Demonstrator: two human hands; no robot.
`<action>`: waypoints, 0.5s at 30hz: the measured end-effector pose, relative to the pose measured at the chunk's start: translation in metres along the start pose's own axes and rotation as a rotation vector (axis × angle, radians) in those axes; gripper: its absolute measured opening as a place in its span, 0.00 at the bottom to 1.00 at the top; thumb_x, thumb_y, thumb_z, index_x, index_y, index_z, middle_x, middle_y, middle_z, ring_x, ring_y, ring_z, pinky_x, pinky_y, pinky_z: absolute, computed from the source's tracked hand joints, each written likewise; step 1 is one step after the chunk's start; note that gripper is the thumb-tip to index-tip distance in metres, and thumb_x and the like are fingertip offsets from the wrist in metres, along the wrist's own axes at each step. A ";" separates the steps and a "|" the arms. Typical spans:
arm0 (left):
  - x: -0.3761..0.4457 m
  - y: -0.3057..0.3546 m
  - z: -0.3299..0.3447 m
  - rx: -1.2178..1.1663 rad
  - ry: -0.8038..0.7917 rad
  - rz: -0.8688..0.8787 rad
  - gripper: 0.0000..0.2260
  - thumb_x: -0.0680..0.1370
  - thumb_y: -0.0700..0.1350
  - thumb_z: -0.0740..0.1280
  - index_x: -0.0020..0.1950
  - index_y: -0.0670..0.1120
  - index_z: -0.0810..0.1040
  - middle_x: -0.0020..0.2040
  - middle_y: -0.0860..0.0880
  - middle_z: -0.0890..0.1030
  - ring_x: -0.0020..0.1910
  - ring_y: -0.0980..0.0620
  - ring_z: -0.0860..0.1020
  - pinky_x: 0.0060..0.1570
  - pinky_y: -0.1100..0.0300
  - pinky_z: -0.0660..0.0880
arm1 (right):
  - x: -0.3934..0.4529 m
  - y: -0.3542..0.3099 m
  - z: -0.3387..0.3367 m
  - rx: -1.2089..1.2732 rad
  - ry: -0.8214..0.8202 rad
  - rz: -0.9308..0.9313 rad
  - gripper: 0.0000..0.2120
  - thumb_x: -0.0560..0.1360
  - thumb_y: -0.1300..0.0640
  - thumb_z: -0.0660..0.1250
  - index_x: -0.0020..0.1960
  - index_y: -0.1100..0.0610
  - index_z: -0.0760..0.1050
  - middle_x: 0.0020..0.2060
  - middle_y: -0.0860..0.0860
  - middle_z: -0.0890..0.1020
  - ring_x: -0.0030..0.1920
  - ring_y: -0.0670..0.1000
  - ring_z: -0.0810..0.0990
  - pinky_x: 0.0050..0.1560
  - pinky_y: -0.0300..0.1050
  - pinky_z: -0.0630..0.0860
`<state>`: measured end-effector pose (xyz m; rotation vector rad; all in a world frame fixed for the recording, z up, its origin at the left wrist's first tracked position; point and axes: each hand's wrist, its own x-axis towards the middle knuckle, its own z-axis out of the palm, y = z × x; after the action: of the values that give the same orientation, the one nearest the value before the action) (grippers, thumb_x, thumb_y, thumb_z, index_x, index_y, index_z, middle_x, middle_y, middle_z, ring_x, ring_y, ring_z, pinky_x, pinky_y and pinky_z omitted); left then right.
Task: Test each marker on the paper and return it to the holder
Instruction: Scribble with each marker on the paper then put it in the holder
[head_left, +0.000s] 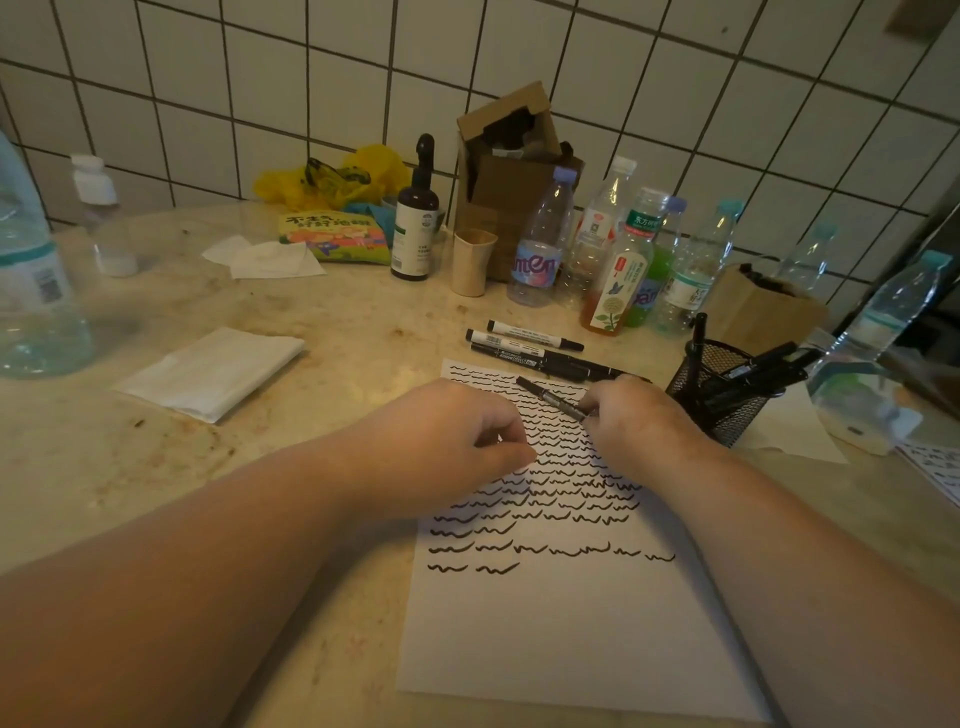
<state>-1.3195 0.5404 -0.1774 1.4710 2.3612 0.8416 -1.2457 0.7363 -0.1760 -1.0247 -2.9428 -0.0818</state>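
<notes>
— Markers, counted?
— One black marker (553, 399) pinched in the right hand (636, 421), angled over the paper (561, 623). Three loose markers (535, 347) lie just beyond the paper's far edge. Several more stand in the mesh holder (724, 395); the exact number cannot be told.
— The left hand (447, 441)?
— Fingers curled, thumb meeting fingertips, resting on the paper; whether it holds something cannot be told.
— Around them?
— One folded tissue (213, 371), seven or so plastic bottles (623, 260).

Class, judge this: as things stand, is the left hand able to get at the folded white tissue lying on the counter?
Probably yes. The left hand holds nothing, and only bare marble counter lies between it and the folded white tissue.
</notes>
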 end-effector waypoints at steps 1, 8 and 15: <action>0.000 0.001 0.000 0.003 -0.002 -0.002 0.08 0.78 0.59 0.65 0.52 0.58 0.81 0.43 0.57 0.82 0.42 0.60 0.79 0.44 0.58 0.81 | -0.008 -0.001 -0.006 0.050 -0.043 -0.001 0.11 0.79 0.58 0.65 0.59 0.51 0.82 0.51 0.51 0.81 0.50 0.52 0.80 0.51 0.47 0.79; 0.000 -0.001 0.002 -0.019 -0.029 -0.003 0.09 0.78 0.59 0.65 0.51 0.58 0.81 0.41 0.57 0.82 0.40 0.60 0.79 0.42 0.61 0.79 | -0.080 0.000 -0.039 0.618 -0.170 -0.001 0.09 0.76 0.50 0.67 0.44 0.55 0.80 0.30 0.52 0.79 0.31 0.52 0.78 0.36 0.49 0.78; -0.002 0.001 0.002 -0.107 -0.059 0.000 0.10 0.77 0.61 0.63 0.50 0.60 0.81 0.41 0.61 0.83 0.41 0.65 0.79 0.42 0.64 0.74 | -0.108 0.004 -0.010 1.455 -0.079 -0.028 0.05 0.77 0.60 0.70 0.43 0.56 0.78 0.27 0.53 0.78 0.28 0.53 0.76 0.31 0.49 0.78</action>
<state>-1.3168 0.5400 -0.1788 1.4335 2.2368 0.8975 -1.1591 0.6719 -0.1706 -0.6345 -2.0380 1.7388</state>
